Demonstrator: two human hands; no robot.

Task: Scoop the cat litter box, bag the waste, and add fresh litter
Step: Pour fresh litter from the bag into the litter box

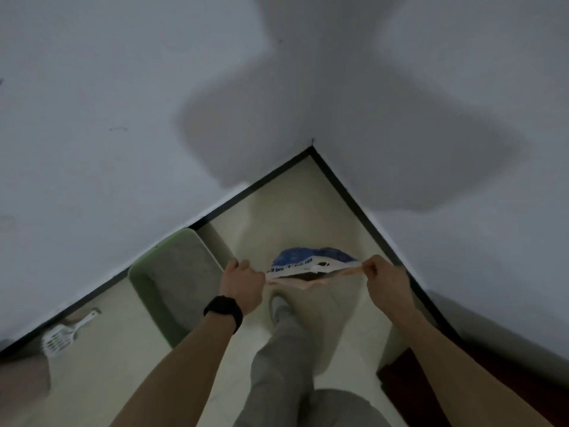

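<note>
A blue and white litter bag [311, 261] stands on the floor in the room's corner, its top edge stretched wide. My left hand [243, 283] grips the bag's left end and my right hand [385, 277] pinches its right end. A dark gap shows at the bag's mouth. The green litter box [144, 291] holding grey litter lies to the left along the wall. A white slotted scoop [63, 335] rests on the floor further left, by the skirting.
Two white walls meet at the corner behind the bag, with a dark skirting [345, 189] along both. My leg and shoe [280, 306] stand between the box and the bag. A dark red surface [409, 383] lies at the lower right.
</note>
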